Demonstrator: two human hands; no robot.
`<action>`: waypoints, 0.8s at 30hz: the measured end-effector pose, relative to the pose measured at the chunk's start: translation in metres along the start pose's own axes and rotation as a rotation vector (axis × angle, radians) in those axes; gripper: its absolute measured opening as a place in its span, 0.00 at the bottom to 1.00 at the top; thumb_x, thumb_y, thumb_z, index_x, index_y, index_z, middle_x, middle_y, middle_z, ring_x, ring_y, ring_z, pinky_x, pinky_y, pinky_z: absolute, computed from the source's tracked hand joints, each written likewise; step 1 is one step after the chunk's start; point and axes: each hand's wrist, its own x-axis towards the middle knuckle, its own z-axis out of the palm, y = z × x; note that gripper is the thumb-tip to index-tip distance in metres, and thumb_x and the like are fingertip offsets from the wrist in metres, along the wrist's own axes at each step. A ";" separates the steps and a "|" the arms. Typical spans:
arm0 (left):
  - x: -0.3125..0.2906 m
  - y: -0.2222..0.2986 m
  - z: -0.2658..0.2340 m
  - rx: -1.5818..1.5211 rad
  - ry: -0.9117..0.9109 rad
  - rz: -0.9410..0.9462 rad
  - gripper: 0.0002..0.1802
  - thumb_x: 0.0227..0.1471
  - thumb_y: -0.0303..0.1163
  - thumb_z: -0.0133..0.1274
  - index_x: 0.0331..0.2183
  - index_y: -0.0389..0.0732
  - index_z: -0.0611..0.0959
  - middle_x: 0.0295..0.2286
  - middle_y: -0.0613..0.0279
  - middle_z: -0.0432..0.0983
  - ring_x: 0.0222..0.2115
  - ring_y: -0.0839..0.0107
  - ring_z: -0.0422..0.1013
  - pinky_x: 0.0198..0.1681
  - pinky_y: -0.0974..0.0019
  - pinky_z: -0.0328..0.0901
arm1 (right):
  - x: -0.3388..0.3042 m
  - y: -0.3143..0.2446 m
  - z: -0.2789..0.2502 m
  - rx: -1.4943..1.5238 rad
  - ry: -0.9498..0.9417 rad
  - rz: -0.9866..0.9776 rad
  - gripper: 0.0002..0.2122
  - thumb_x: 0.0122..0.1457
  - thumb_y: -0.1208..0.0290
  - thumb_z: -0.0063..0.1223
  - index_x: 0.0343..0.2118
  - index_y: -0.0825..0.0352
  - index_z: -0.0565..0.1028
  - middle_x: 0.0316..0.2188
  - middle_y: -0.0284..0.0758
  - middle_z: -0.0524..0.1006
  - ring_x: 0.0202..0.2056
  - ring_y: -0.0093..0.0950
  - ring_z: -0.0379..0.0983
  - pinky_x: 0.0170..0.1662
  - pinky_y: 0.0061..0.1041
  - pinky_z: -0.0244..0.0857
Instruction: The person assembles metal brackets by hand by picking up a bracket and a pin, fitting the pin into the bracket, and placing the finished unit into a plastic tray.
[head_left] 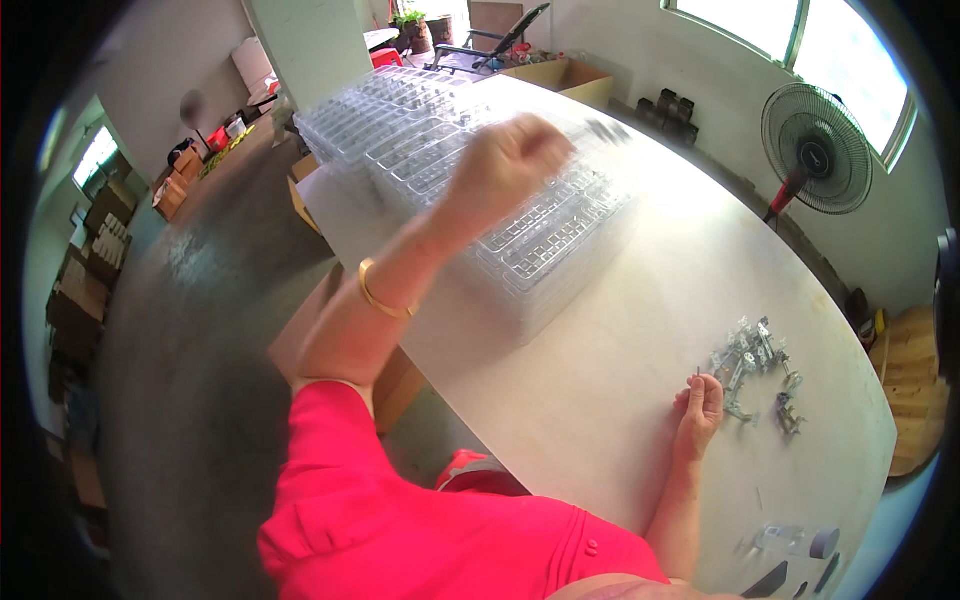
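Clear trays stacked at twelve o'clock: my left hand, closed and blurred, should lift one squarely; right hand pinches a small metal part beside the metal clips.

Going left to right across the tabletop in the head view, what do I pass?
Left hand raised over the stacks of clear plastic trays → right hand resting on the white table → pile of small metal parts → standing fan beyond the table.

Workshop surroundings
A fan stands right of the white counter; cardboard boxes sit beyond it, a folding chair behind, stacked cartons at left.
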 end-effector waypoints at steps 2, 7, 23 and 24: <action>0.033 -0.034 -0.034 0.120 0.042 0.007 0.10 0.59 0.31 0.56 0.35 0.32 0.84 0.26 0.65 0.80 0.27 0.81 0.73 0.33 0.75 0.69 | 0.000 0.000 0.002 -0.009 -0.008 0.006 0.03 0.67 0.72 0.50 0.38 0.64 0.73 0.33 0.28 0.74 0.27 0.15 0.69 0.31 0.17 0.65; 0.109 -0.138 -0.106 0.203 0.091 -0.151 0.10 0.54 0.33 0.60 0.31 0.34 0.85 0.21 0.63 0.80 0.22 0.80 0.74 0.28 0.74 0.68 | -0.001 0.002 -0.002 -0.024 -0.018 0.009 0.03 0.67 0.73 0.50 0.39 0.65 0.73 0.33 0.28 0.74 0.27 0.15 0.68 0.31 0.17 0.65; 0.186 -0.221 -0.079 0.965 -0.077 -0.508 0.27 0.44 0.44 0.59 0.43 0.36 0.84 0.44 0.44 0.79 0.47 0.52 0.75 0.52 0.57 0.68 | -0.005 0.006 0.002 -0.171 0.022 0.006 0.02 0.66 0.74 0.51 0.39 0.63 0.73 0.29 0.26 0.73 0.26 0.14 0.66 0.30 0.14 0.62; 0.187 -0.226 -0.082 0.989 -0.087 -0.525 0.26 0.45 0.44 0.59 0.44 0.37 0.84 0.45 0.45 0.78 0.48 0.53 0.75 0.53 0.57 0.68 | -0.005 0.006 0.002 -0.169 0.020 0.005 0.02 0.66 0.74 0.51 0.39 0.63 0.73 0.29 0.26 0.73 0.26 0.14 0.66 0.30 0.14 0.62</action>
